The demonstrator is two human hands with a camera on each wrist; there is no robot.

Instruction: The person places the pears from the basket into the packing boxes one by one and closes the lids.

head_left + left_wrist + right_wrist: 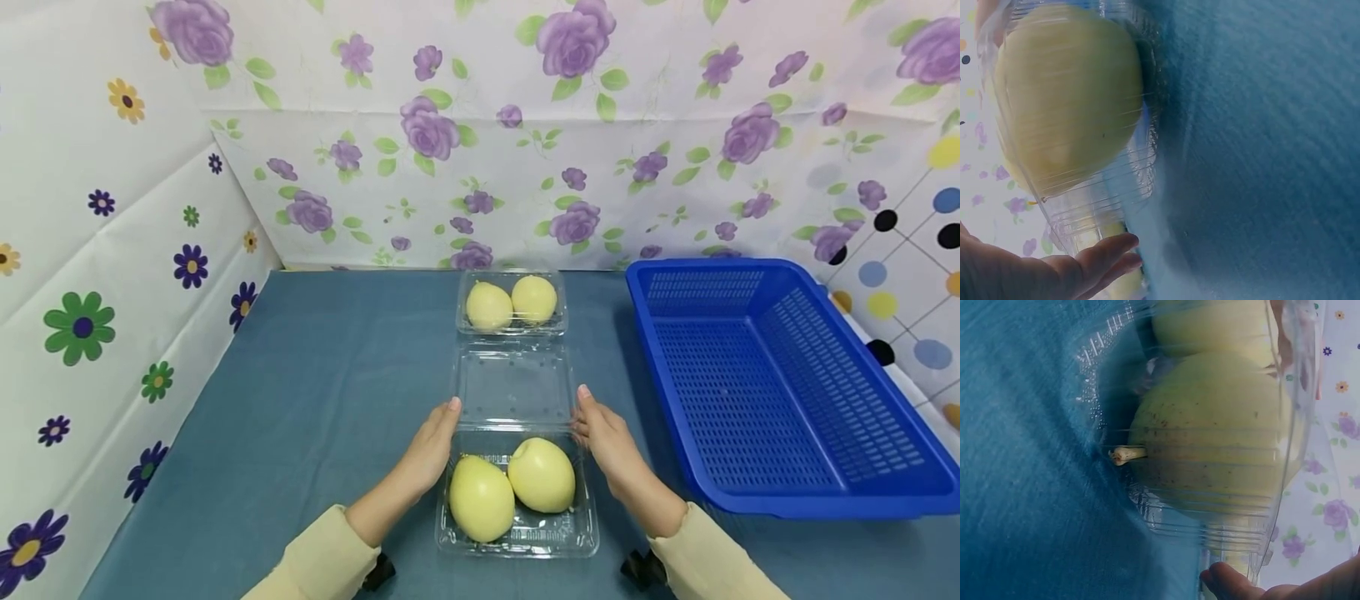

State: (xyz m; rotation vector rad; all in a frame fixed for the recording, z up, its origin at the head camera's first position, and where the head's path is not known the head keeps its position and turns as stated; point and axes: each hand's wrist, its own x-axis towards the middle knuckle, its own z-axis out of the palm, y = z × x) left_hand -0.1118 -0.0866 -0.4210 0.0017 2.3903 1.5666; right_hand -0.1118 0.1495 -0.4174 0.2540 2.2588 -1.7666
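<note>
Two hands flank the open clamshell box (517,500) that we take as our landmark, sitting at the near edge of the blue bench (330,392). Our left hand (429,452) lies along its left wall and our right hand (611,446) along its right wall, fingers straight and reaching toward the hinge; neither grip closes on anything, each is flat and relaxed against the plastic. Inside the box lie two yellow pears (512,486), touching each other. Its clear lid (513,385) is folded back flat on the far side, and beyond that lid stands a second, closed box (512,304) with two more pears. A blue basket (780,383) stands to the right of our landmark, apart from it.

We judge the main risk to be the thin plastic: pressed from both sides with flat fingers, the walls could buckle or the box could skid on the cloth. If the lid were swung over, the taller pear might keep it from latching.

From the head view we get the whole layout. The left wrist view adds fingertips (1110,250) at the ribbed wall, with one pear (1066,94) pressed close behind it; the right wrist view shows a pear's stem (1125,454) and speckled skin, invisible from above. Both wrist views are blurred.
</note>
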